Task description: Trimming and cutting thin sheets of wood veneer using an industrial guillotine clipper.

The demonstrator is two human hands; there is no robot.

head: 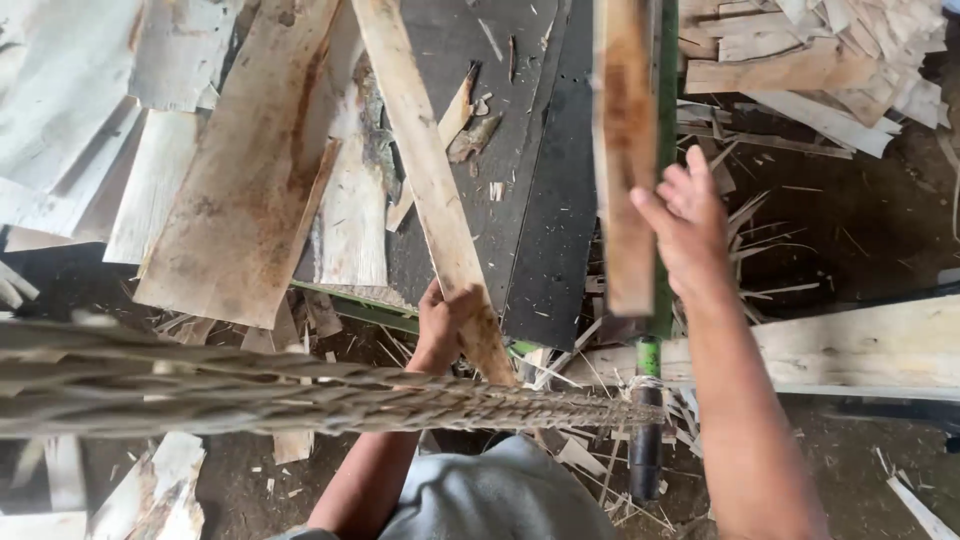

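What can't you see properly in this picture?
- Left hand: head view, fingers wrapped behind the long wood strip.
- Right hand: its palm faces away, against the wooden board.
- Board's top: cut off by the upper edge.
- Twisted rope: blurred, hiding the floor behind.

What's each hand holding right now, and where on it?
Left hand grips the near end of a long narrow pale wood strip. Right hand presses the side of a brownish-stained wood strip near its lower end; full grasp unclear.
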